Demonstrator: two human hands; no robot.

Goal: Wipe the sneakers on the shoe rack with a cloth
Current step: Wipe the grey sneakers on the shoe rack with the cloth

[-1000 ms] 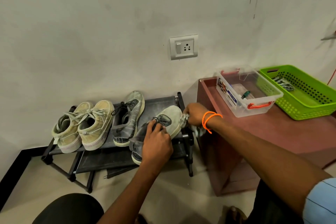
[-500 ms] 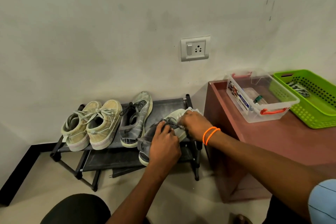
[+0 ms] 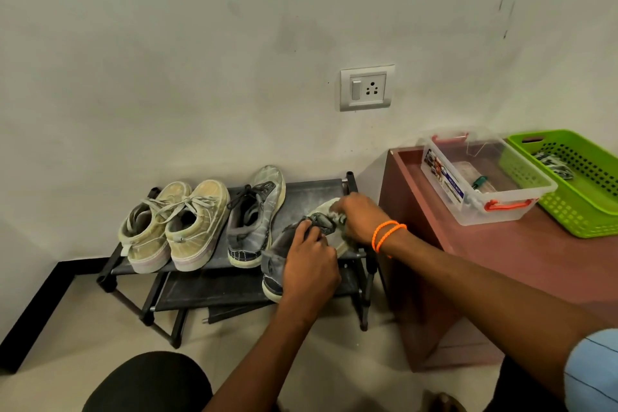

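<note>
Left hand [image 3: 309, 264] fingers curled round grey sneaker [image 3: 284, 252] on rack [image 3: 311, 191]; right hand [image 3: 359, 219] fingers bunching cloth [image 3: 339, 217] against toe. Likely light, soft-sided; best steadied at collar, under fingers.

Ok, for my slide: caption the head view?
Left hand steadies a grey sneaker on the rack while right hand wipes it.

Cloth [image 3: 338, 216] mostly hidden under right hand [image 3: 359, 219]; basket [image 3: 575, 211] cropped.
</note>
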